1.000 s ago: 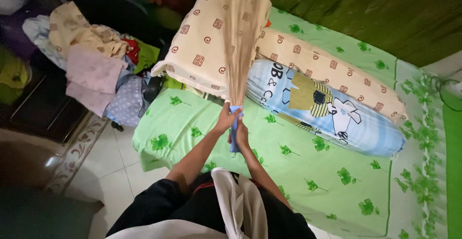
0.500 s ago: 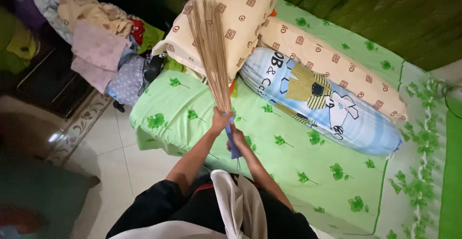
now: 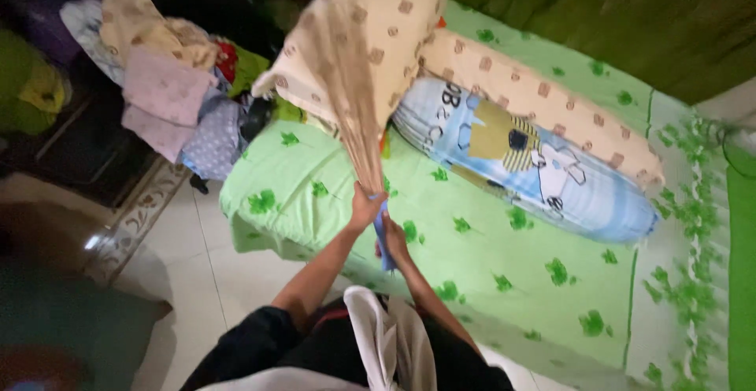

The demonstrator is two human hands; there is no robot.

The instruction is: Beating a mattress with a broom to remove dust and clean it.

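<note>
I'm gripping the stick broom (image 3: 346, 100) by its blue handle, left hand (image 3: 366, 208) above right hand (image 3: 393, 237). It's blurring over the bed (image 3: 488, 273), so I'm guessing mid-sweep; next stroke needs to clear the pillow (image 3: 370, 37).

Two hands, the left hand (image 3: 365, 208) and the right hand (image 3: 393, 237), grip one stick broom (image 3: 346, 100). At twelve o'clock lies one cream pillow (image 3: 370, 37); toward two o'clock, two bolsters: one cream bolster (image 3: 543, 115), one blue bolster (image 3: 551, 178). One clothes pile (image 3: 165, 100) sits at ten o'clock.

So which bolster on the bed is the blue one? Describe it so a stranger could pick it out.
On the green leaf-print bed, two long bolsters lie side by side behind the broom. The blue bolster is the nearer one, with a cartoon picture; the cream bolster behind it has brown squares.
</note>
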